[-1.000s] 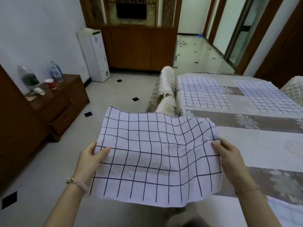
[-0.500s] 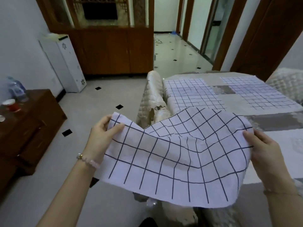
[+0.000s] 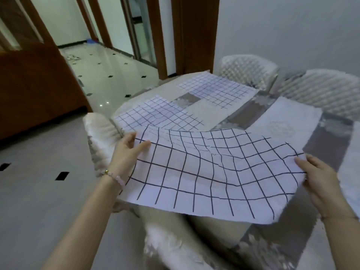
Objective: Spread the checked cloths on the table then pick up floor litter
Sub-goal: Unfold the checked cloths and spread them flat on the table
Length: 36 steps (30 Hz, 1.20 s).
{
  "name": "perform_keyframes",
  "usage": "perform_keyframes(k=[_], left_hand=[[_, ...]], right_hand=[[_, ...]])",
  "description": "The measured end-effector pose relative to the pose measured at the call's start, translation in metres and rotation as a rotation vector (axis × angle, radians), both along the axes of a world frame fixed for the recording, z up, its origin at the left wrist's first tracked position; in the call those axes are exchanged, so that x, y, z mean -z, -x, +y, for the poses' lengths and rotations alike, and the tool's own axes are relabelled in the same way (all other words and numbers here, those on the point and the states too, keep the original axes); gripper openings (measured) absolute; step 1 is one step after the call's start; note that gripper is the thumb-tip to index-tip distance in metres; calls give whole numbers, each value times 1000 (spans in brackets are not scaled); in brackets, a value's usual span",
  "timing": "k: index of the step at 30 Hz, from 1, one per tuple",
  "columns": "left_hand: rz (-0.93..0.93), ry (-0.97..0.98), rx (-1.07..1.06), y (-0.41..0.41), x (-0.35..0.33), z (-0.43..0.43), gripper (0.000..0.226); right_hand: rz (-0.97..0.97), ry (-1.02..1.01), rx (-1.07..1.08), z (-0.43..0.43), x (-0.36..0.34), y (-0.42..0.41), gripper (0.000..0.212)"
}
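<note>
The checked cloth (image 3: 210, 176) hangs sagging just above the near end of the desk (image 3: 259, 112), each side edge pinched in the grip of the left hand (image 3: 126, 154) and right hand (image 3: 319, 176); I'd pull it taut, then lower it flat onto a bare patch beside the others. I count three checked cloths: this one, the nearer laid cloth (image 3: 157, 115) and the farther laid cloth (image 3: 216, 90), plus at least three padded chairs.

- Held checked cloth (image 3: 214, 176) — white with dark grid lines, rippled, spread flat above the table's near edge.
- Two more checked cloths (image 3: 157, 115) (image 3: 216, 90) lie flat farther back — apart.
</note>
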<state>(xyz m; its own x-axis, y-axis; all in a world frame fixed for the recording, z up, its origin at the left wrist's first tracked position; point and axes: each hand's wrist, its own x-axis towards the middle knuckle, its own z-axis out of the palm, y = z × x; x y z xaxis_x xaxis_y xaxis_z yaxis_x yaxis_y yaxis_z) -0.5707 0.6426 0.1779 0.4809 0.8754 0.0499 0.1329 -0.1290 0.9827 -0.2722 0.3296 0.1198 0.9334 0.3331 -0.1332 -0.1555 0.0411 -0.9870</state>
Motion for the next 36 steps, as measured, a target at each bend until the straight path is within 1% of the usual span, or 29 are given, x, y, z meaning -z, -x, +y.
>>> perform_keyframes(k=[3, 6, 10, 12, 13, 15, 17, 18, 19, 21, 22, 23, 25, 27, 29, 32, 36], left_hand=[[56, 28, 145, -47, 23, 26, 44], [187, 53, 277, -96, 48, 51, 64], [278, 137, 466, -152, 79, 68, 66], [322, 153, 512, -175, 94, 71, 68], [349, 162, 533, -185, 102, 73, 69], [391, 199, 569, -200, 117, 74, 70], [436, 239, 614, -212, 135, 75, 72], [470, 254, 632, -216, 143, 77, 72], [516, 258, 649, -219, 150, 79, 67], [604, 217, 689, -219, 161, 82, 37], [638, 181, 707, -217, 165, 84, 31], [670, 143, 724, -215, 167, 86, 31], [692, 82, 757, -208, 169, 90, 34], [702, 70, 771, -199, 172, 94, 43], [719, 47, 747, -190, 176, 100, 47], [723, 5, 702, -176, 182, 105, 42], [668, -38, 612, -163, 188, 106, 32]], right_hand=[[20, 58, 126, -23, 4, 6, 16], [32, 132, 228, -37, 12, 19, 18], [87, 203, 368, -40, 31, 36, 19], [118, 236, 432, -37, 44, 38, 13], [138, 246, 457, -35, 49, 40, 15], [181, 254, 518, -31, 58, 47, 29], [232, 297, 529, -33, 70, 57, 27], [273, 328, 507, -35, 77, 65, 24], [320, 356, 495, -38, 83, 74, 25], [409, 392, 522, -44, 94, 93, 41], [430, 418, 546, -46, 97, 101, 49], [437, 452, 569, -48, 99, 108, 54], [431, 517, 602, -52, 101, 119, 57], [413, 569, 595, -57, 105, 127, 54], [394, 610, 574, -58, 107, 133, 50], [383, 621, 574, -56, 109, 137, 46], [366, 642, 574, -54, 116, 142, 44]])
